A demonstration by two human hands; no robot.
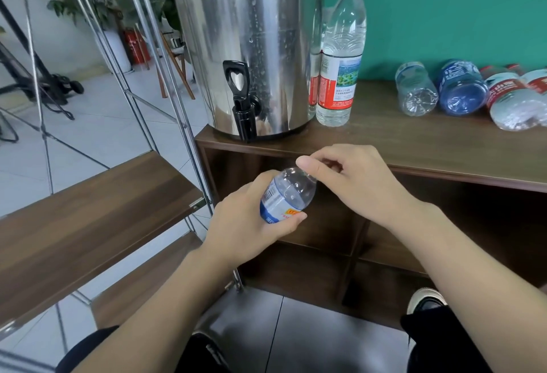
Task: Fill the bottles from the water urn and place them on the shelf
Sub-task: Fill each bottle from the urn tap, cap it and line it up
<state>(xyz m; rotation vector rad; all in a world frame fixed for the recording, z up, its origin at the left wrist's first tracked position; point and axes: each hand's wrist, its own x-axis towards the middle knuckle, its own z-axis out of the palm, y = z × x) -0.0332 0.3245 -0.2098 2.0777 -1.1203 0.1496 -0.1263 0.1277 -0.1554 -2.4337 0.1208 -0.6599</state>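
Teal wall behind a dark wood counter [414,147] with open compartments below; a steel water urn [242,41] stood at its left end, black tap [242,100] overhanging the front edge. Two capped bottles [340,55], red lids, stood upright just right of the urn; both looked full. Further right, several clear bottles [461,91] lay on their sides on the counter, apparently empty. A metal-framed shelf [97,195] with wood boards stood to the left of the counter. The held bottle [287,195] was in front of the counter, below tap level, tilted with its neck toward the urn. Left hand [251,224] was wrapped round the labelled body, thumb across the label. Right hand [349,177] was pinched at the neck, fingers curled over where the cap would be; the cap itself was hidden, so whether it was on or off could not be told. Judgement: bottle appeared empty, hence very light, thin-walled, and likely to dent or buckle under a hard squeeze. Grip on the labelled mid-body seemed right, since the paper gives friction and the ribs some stiffness. Once filled it would gain weight quickly and the wall would firm up; wet plastic near the tap could turn slippery, so a full wrap low on the body would be safer than a fingertip hold.
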